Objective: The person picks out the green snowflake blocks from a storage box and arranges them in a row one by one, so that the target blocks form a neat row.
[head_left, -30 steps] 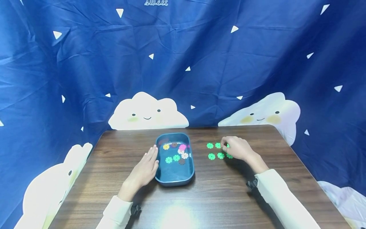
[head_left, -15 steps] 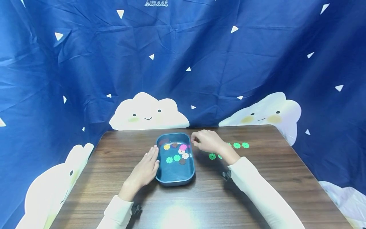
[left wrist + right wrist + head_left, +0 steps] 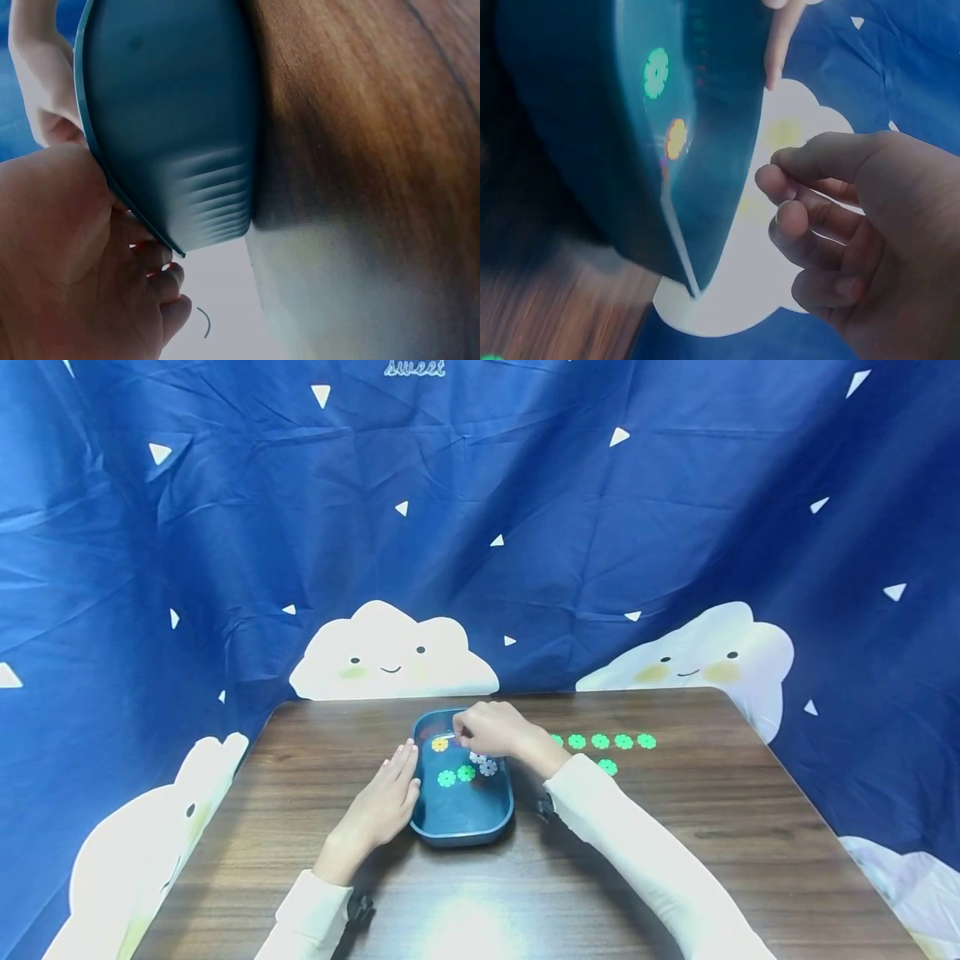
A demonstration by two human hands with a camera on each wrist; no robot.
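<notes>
My left hand rests with straight fingers along the left rim of a blue tray. In the left wrist view its fingers lie at the tray's edge. My right hand is over the tray's far right part, its fingers loosely curled. The right wrist view shows nothing between the thumb and fingertips. Flower-shaped plastic pieces lie in the tray: an orange one, green ones and white ones. The right hand hides other pieces there.
To the tray's right on the brown wooden table, several green flower pieces form a back row. Another green piece shows in front, beside the right sleeve. A blue curtain with white clouds hangs behind.
My right hand has moved left from the green rows on the table to above the tray, uncovering the back row's right end. The left hand stays at the tray's rim.
</notes>
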